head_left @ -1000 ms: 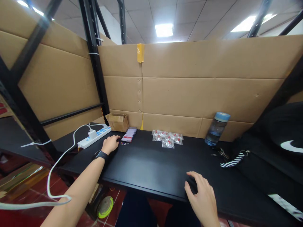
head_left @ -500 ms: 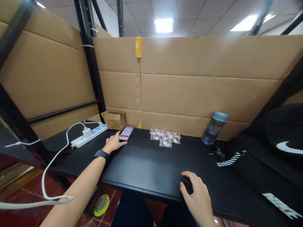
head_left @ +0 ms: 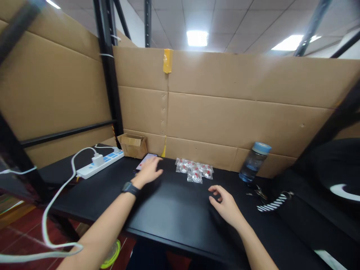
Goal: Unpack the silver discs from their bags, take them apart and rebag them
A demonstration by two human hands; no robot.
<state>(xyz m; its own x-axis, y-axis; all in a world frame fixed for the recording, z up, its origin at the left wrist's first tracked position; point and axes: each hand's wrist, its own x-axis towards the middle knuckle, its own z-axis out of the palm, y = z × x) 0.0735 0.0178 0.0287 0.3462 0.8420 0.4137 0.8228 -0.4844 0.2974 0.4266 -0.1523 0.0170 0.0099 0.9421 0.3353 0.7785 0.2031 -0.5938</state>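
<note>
My left hand (head_left: 148, 171), with a dark watch (head_left: 131, 188) on its wrist, hovers at the near right side of a phone (head_left: 146, 159) and covers part of it. Its fingers are apart and grip nothing. To the right of that hand lies a cluster of small clear plastic packets (head_left: 194, 169) with red marks inside. My right hand (head_left: 225, 204) is over the black table (head_left: 174, 210), nearer to me than the packets. Its fingers are loosely curled and apart, with nothing seen in them.
A small open cardboard box (head_left: 133, 146) stands behind the phone. Left of it lies a white power strip (head_left: 101, 164) with a trailing white cable (head_left: 52, 202). On the right are a water bottle (head_left: 254, 162), keys with a striped strap (head_left: 272, 203) and a black bag (head_left: 309, 202). Cardboard walls enclose the back.
My left hand has come off the phone's edge and moved right, now overlapping the phone. My right hand has moved forward over the table, toward the packets. The view has shifted slightly.
</note>
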